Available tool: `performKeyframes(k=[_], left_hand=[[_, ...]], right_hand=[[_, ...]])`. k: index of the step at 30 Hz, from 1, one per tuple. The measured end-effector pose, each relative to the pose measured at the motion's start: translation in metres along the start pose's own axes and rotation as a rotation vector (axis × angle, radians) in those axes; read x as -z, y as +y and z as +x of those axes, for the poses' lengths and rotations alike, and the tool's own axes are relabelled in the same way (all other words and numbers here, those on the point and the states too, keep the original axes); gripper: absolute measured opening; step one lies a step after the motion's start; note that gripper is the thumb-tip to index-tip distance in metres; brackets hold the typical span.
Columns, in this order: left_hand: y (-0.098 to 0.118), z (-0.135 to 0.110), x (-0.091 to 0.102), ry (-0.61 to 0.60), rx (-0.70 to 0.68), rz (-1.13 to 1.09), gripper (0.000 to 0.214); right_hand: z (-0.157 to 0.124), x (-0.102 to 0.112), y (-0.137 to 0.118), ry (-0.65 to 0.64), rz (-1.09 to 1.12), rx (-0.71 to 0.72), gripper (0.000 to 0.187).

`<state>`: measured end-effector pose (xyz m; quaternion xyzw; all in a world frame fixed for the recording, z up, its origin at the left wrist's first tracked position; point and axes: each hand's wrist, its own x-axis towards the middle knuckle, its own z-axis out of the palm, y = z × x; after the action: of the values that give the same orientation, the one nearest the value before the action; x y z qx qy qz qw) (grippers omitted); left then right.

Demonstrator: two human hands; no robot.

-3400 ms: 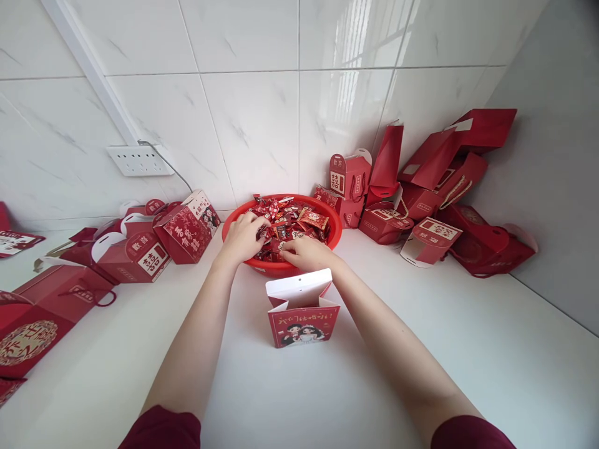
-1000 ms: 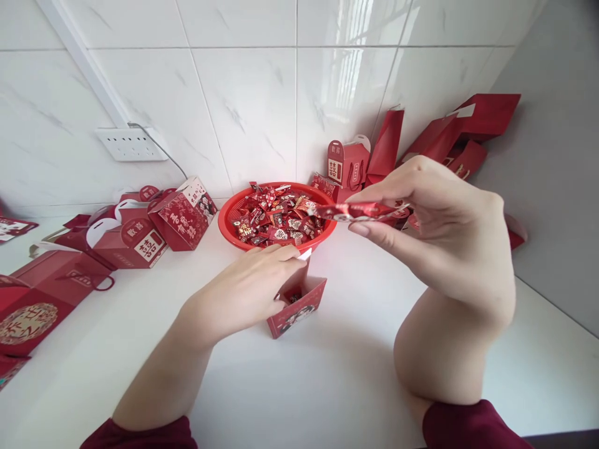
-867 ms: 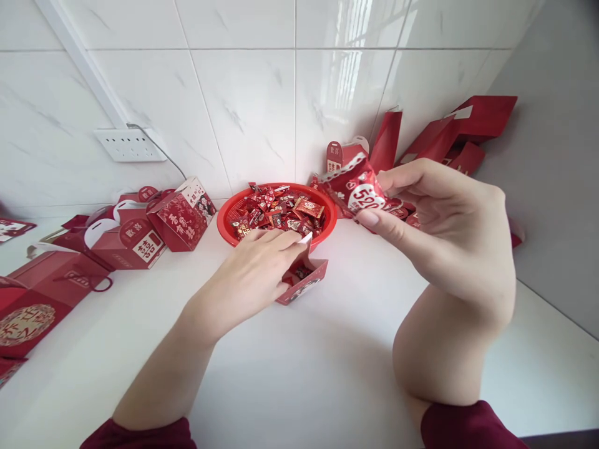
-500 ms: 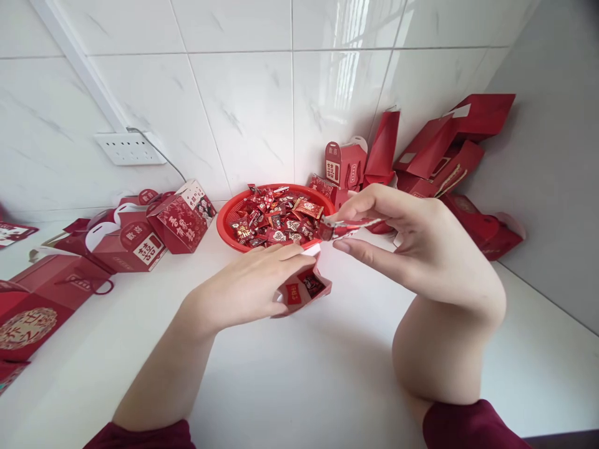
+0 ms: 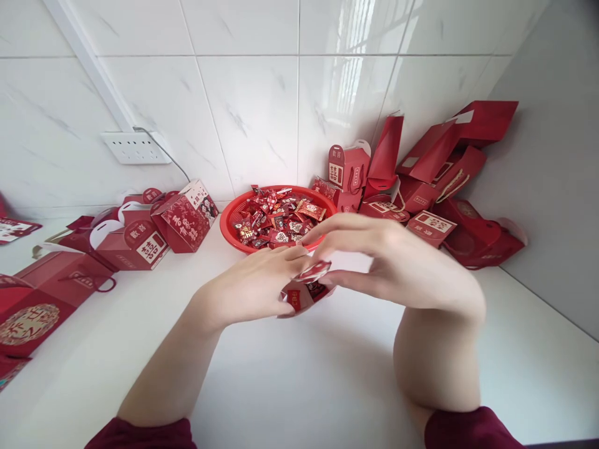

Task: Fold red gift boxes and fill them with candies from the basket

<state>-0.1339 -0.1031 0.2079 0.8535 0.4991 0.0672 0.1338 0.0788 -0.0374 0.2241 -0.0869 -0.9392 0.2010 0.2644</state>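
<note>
My left hand [image 5: 259, 284] grips a small red gift box [image 5: 299, 298] that is tipped open toward me on the white counter, with wrapped candies showing inside. My right hand [image 5: 388, 262] pinches a red candy packet [image 5: 314, 271] right at the box's mouth. Just behind them stands a red basket [image 5: 228, 219] heaped with red wrapped candies [image 5: 281, 218].
Folded red gift boxes [image 5: 135, 240] lie along the left side of the counter. More red boxes and paper bags [image 5: 435, 168] are piled against the tiled wall at the back right. A white power strip [image 5: 135, 148] hangs on the wall.
My right hand has come down from chest height with the candy packet and now holds it at the box's opening. My left hand has kept the box tilted open.
</note>
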Motion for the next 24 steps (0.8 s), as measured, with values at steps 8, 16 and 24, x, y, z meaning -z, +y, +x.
performKeyframes(k=[8,16,24], left_hand=[[-0.03,0.012,0.002,-0.003,-0.009,-0.038,0.007],[-0.039,0.009,0.001,-0.006,0.217,-0.174,0.056],[-0.054,0.014,-0.018,-0.117,0.19,-0.176,0.029]], right_hand=[[0.015,-0.023,0.021,-0.264,-0.102,-0.323,0.018],[-0.003,-0.033,0.036,-0.251,-0.191,-0.518,0.059],[-0.004,-0.044,0.04,-0.312,-0.062,-0.35,0.027]])
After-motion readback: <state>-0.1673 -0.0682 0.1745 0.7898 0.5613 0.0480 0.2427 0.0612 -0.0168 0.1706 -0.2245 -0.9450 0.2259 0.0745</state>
